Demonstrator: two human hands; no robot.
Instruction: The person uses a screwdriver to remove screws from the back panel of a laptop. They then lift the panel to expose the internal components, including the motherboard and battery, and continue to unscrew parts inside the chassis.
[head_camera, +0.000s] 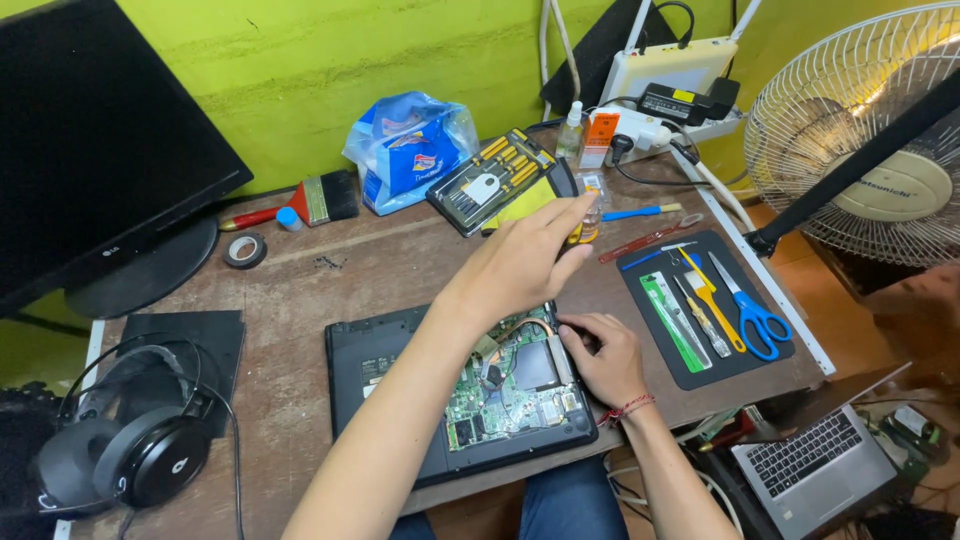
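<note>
Opened laptop (450, 400), base cover off and green circuit board bared, lying at the near edge of the brown tabletop (300, 290), just right of centre. Resting on the board's right side, right hand (605, 360), fingers curled loosely and pressing down beside a metal plate; nothing clearly gripped. Raised above the laptop's far edge, left hand (520, 262), fingers pinched around a small yellow-and-black screwdriver (578, 235), tip hidden behind the knuckles. Toward the far edge, an open screwdriver kit (492, 180) with yellow bits, a blue plastic bag (410, 145) and a paintbrush (300, 205). Along the right edge, a black mat (700, 375) carrying blue scissors (752, 312), tweezers and pry tools. At the near left corner, black headphones (140, 455); behind them, a dark monitor (90, 150). Best done, by the look of it, with the driver held upright, the bit seated squarely before turning, and the board steadied by the free hand.
</note>
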